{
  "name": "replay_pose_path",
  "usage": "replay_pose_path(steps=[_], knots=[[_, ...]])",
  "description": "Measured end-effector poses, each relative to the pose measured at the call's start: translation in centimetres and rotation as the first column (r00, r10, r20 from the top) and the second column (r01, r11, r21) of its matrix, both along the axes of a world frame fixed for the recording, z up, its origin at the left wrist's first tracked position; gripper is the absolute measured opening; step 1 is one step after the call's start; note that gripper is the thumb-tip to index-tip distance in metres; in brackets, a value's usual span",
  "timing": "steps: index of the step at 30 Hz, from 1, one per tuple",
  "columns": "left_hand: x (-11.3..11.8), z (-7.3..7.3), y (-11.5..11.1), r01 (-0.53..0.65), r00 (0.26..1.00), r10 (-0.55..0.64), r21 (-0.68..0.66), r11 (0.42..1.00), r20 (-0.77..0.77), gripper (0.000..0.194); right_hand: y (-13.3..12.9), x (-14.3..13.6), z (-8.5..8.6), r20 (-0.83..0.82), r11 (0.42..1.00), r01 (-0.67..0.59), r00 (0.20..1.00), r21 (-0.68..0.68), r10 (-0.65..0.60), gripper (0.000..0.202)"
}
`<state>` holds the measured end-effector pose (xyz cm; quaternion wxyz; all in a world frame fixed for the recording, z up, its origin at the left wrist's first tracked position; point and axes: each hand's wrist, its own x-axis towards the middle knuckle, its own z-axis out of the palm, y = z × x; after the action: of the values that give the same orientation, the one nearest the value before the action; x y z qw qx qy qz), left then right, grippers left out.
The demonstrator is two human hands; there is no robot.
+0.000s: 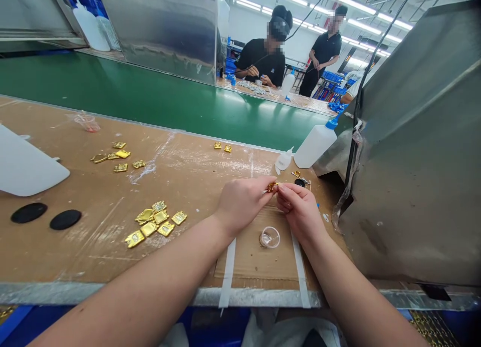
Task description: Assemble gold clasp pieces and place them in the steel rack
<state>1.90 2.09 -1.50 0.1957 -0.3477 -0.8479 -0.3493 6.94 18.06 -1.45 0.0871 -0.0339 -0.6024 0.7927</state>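
Observation:
My left hand (244, 199) is closed on a small shiny gold piece (271, 187), held above the cardboard-covered bench. Meeting it from the other side, my right hand (300, 207) has its thumb and forefinger pinched at the piece's right end. Fingers cover most of the gold piece, so its exact kind is unclear. Just below both hands, a small clear plastic cup (269, 238) stands on a taped cardboard sheet (255, 267). To the left lies a cluster of flat gold metal pieces (149, 229), with a second group (121, 154) farther back.
A white squeeze bottle with a blue cap (314, 145) and a smaller dropper bottle (284, 160) stand behind my hands. Two black discs (65, 220) lie left. A green conveyor belt (169, 94) runs beyond the bench; a metal panel (417, 151) bounds the right. Two people are across.

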Motion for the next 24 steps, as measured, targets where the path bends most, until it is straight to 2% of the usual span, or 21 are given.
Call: replay_pose_path(steps=[6, 11, 18, 24], knots=[[-0.15, -0.12, -0.06, 0.033, 0.998, -0.035, -0.034, 0.999, -0.054, 0.028, -0.38, 0.09, 0.08, -0.038, 0.998, 0.025, 0.999, 0.055, -0.023, 0.020], [-0.15, -0.11, -0.13, 0.024, 0.994, -0.030, -0.062, 0.998, -0.103, 0.026, -0.32, 0.05, -0.01, -0.043, 0.999, 0.003, 0.999, 0.050, -0.001, 0.017], [0.09, 0.02, -0.22, 0.043, 0.983, -0.045, -0.016, 0.999, -0.177, 0.022, -0.18, 0.00, 0.14, -0.030, 1.000, -0.021, 0.999, 0.016, 0.021, 0.018], [0.09, 0.04, -0.21, 0.082, 0.988, -0.078, 0.033, 0.996, -0.131, 0.028, -0.10, -0.09, 0.33, -0.014, 0.998, -0.045, 0.999, -0.038, 0.045, 0.021]])
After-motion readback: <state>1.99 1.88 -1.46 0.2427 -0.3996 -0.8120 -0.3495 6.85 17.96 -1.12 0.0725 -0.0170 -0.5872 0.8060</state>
